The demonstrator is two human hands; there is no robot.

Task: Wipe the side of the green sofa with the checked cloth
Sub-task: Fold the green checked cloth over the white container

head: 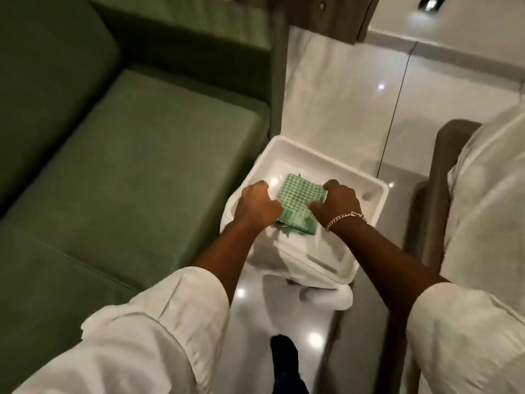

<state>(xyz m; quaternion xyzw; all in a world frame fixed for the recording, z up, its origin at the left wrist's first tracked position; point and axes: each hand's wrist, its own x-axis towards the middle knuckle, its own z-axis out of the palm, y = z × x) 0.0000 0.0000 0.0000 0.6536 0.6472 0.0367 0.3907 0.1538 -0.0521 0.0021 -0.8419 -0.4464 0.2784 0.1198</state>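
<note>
A folded green-and-white checked cloth (299, 197) lies in a white plastic tray (377, 191) on a white stool beside the green sofa (136, 155). My left hand (257, 204) curls over the cloth's left edge, and my right hand (338, 201), with a chain bracelet on the wrist, curls over its right edge. Both hands grip the cloth from the sides, just above the tray floor. The sofa's seat cushion fills the left of the view, and its side panel (274, 89) drops down next to the tray.
A glossy white tiled floor (335, 103) runs between the sofa and a brown armchair (446, 143) draped in white fabric at right. A dark foot (284, 354) shows at the bottom. A wooden furniture leg stands at the top.
</note>
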